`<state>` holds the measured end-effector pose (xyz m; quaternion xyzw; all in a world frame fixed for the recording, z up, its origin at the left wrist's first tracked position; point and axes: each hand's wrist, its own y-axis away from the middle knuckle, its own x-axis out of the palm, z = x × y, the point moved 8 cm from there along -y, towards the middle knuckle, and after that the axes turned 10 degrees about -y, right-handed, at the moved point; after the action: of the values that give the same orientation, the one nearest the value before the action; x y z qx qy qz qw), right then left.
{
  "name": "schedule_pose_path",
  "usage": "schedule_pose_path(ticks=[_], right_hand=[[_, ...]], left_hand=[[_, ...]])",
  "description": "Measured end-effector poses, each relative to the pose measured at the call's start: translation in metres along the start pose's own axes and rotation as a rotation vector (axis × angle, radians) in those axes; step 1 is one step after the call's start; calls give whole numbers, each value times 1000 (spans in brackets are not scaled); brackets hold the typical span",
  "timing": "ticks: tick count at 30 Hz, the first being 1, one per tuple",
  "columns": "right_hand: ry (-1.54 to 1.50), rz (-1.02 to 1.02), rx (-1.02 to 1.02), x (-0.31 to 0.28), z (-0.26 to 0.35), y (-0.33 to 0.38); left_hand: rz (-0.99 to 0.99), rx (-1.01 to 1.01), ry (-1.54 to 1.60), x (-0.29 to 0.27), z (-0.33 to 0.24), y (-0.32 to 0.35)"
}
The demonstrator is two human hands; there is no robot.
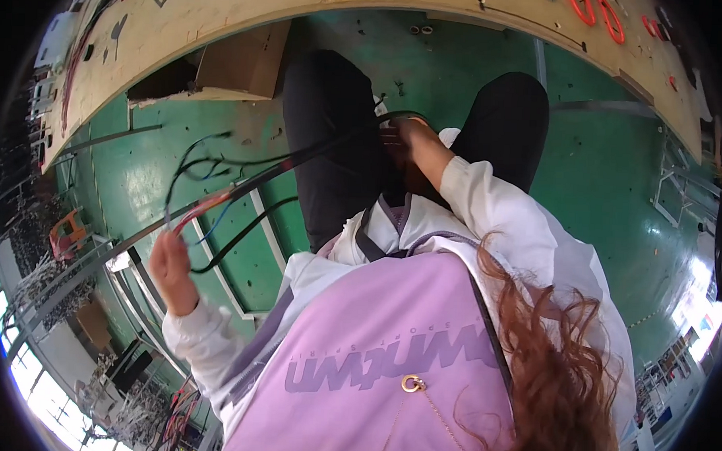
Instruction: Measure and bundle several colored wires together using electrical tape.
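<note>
The left hand [171,268] gripped one end of a wire bundle [243,188] (black, red, blue strands) — the right hand [408,136] clutched the other end, above the green floor [617,171].

A curved wooden workbench [225,18] arcs across the top of the view; its pale board carries red cable loops [597,15] at the right end, and dark and red wire runs [85,45] clipped along the left end; a brown cardboard box [243,61] sits under its edge on the green floor [625,179]; the floor also bears white painted lines [269,230] and scattered small debris.
</note>
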<state>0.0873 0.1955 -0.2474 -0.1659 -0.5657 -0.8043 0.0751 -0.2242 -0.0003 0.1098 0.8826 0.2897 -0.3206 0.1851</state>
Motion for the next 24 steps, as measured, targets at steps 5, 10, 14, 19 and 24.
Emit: schedule_pose_path(ticks=[5,10,14,19,24], right_hand=[[50,313,-446,22,49,22],[-1025,161,-374,-32,97,-14],[-831,29,-590,-59,139,55],[-611,-80,-847,-97,156,201],[-544,-287,-895,-207,136,243]], left_hand=[[-178,-163,-3,-67,55,16],[-272,-355,114,-113,135,28],[-513,-432,166,-163,165,39],[-596,-432,153,-187,190,8],[-496,-357,132,-170,147,-35]])
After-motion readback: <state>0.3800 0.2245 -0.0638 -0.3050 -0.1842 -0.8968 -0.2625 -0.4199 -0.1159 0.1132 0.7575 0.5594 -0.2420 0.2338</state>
